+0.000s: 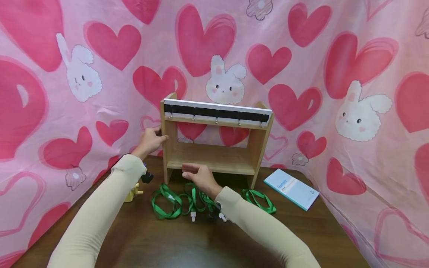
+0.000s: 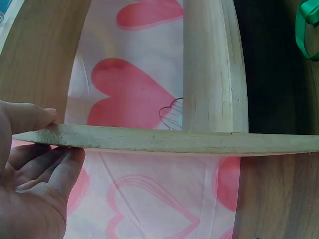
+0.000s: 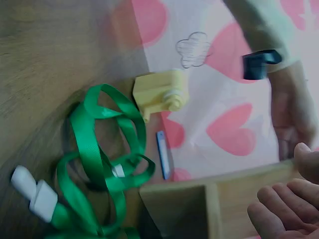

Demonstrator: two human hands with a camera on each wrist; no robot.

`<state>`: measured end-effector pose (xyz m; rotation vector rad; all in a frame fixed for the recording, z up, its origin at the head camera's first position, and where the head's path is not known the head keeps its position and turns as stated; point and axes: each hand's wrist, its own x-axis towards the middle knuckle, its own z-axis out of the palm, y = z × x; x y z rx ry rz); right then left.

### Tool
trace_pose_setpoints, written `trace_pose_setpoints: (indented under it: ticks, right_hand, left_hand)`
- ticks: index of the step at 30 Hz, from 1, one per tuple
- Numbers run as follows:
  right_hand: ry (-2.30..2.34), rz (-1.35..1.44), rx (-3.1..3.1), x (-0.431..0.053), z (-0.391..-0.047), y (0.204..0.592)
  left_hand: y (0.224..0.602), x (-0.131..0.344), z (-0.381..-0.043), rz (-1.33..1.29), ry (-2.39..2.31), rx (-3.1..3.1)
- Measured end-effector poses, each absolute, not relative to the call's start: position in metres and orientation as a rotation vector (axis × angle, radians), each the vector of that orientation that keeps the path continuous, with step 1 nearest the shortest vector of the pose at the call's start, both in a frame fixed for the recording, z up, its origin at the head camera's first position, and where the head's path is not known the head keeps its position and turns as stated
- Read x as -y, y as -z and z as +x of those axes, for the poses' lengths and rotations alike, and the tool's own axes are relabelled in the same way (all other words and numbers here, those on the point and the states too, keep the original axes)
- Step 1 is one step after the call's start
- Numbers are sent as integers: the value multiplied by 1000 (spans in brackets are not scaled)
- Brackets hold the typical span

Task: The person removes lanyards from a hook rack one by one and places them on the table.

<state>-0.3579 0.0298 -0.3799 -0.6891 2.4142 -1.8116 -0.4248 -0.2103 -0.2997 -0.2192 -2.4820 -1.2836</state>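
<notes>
A small wooden rack (image 1: 211,156) stands on the table, with a black-and-white strip (image 1: 218,112) bearing several metal hooks along its top front. My left hand (image 1: 149,141) grips the rack's left side board. In the left wrist view, the thumb (image 2: 35,115) lies on one face of that board (image 2: 149,139) and the fingers on the other. My right hand (image 1: 202,178) hovers before the lower shelf, holding nothing, its fingers loosely extended in the right wrist view. Beneath it, green lanyards (image 1: 164,212) with white plastic clips (image 1: 193,216) lie on the table, partly hidden by the right forearm.
Another green lanyard loop (image 1: 268,209) lies before the rack's right side. A light-blue booklet (image 1: 291,189) lies at the right. A yellow object with a knob (image 3: 159,92) stands at the left, near a thin blue-and-white item (image 3: 163,154). Heart-patterned cloth (image 1: 114,41) hangs behind.
</notes>
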Motion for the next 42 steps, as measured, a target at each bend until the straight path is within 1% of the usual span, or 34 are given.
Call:
trace_pose_setpoints:
  ticks: [8,16,25,39,42]
  right_hand:
    - [1880,-768,-2321,-82,-351,358]
    - [1953,-725,-2369,-129,-349,346]
    - [1972,-677,-2495,-184,-348,323]
    - [2004,-522,-2628,-255,-357,312]
    - [2075,-514,-2604,-269,-361,309]
  left_hand:
    - [298,211,-426,-200,1256,2486]
    - [299,209,-424,-180,1242,2495]
    - [300,211,-419,-179,1210,2484]
    - [304,211,-420,-186,1200,2486]
    - [303,210,-420,-197,1229,2486]
